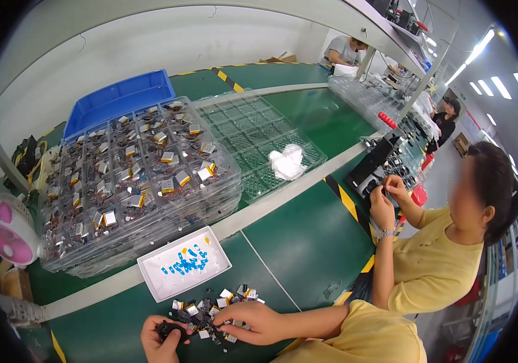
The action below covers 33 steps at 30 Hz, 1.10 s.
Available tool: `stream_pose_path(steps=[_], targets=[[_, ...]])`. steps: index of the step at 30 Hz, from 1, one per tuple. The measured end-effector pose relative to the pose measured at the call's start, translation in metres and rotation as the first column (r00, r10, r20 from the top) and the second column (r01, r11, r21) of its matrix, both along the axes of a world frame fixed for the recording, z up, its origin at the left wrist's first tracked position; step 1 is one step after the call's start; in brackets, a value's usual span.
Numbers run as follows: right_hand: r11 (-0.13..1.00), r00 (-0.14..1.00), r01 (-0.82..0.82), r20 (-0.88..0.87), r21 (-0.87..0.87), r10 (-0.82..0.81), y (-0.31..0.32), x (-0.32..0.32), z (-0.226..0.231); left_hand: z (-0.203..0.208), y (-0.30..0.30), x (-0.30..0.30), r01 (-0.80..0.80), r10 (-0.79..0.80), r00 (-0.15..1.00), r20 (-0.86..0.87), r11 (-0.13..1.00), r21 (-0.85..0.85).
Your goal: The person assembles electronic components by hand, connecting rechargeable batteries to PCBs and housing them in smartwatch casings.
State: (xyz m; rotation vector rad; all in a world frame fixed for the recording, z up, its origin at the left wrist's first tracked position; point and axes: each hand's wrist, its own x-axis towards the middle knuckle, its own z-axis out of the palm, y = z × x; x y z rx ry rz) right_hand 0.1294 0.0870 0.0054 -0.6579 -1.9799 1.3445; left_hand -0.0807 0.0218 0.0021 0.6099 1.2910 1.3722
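Note:
My left hand [161,340], at the bottom, is closed around a small black rounded part [173,330], its thumb lying over it. To its right is a loose pile of small silver battery cells [192,309] with yellow ends, mixed with black pieces and wires. My right hand [257,323] comes in from the right over this pile. Its thumb and finger draw together at the pile's near edge, and what lies between the tips is too small to make out. Just beyond the pile, a white tray [153,284] holds small blue pieces and a few yellow ones.
Stacked clear compartment trays [210,202] full of wired battery cells stand at left, a blue bin [120,97] behind them. Empty clear trays [247,121] carry a white crumpled bag [286,162]. A pink-and-white fan [11,236] stands far left. A co-worker [434,260] sits close on the right.

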Motion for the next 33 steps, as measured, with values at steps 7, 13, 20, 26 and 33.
stream_pose_path(steps=[7,13,20,26,33], targets=[[1.0,1.0,-0.005,0.008,-0.005,0.005,0.0,0.0,0.001,0.002,0.0,0.0,-0.017,0.018,0.998,0.061,1.0,-0.018],[0.999,1.0,-0.007,-0.011,0.051,0.008,0.001,0.0,0.0,0.017,0.001,-0.003,0.074,-0.081,0.975,0.207,0.996,0.041],[0.998,0.999,-0.05,-0.001,0.043,0.05,0.002,-0.001,0.0,0.02,0.0,-0.005,0.139,-0.146,0.984,0.101,0.988,0.07],[0.998,0.998,-0.066,-0.024,-0.007,0.066,0.001,0.0,0.001,0.03,-0.001,-0.008,0.192,-0.186,0.981,-0.049,0.965,0.181],[0.994,0.997,-0.063,0.038,-0.091,0.067,-0.007,-0.001,-0.003,0.018,-0.014,-0.004,0.063,-0.057,0.997,-0.057,0.991,0.119]])
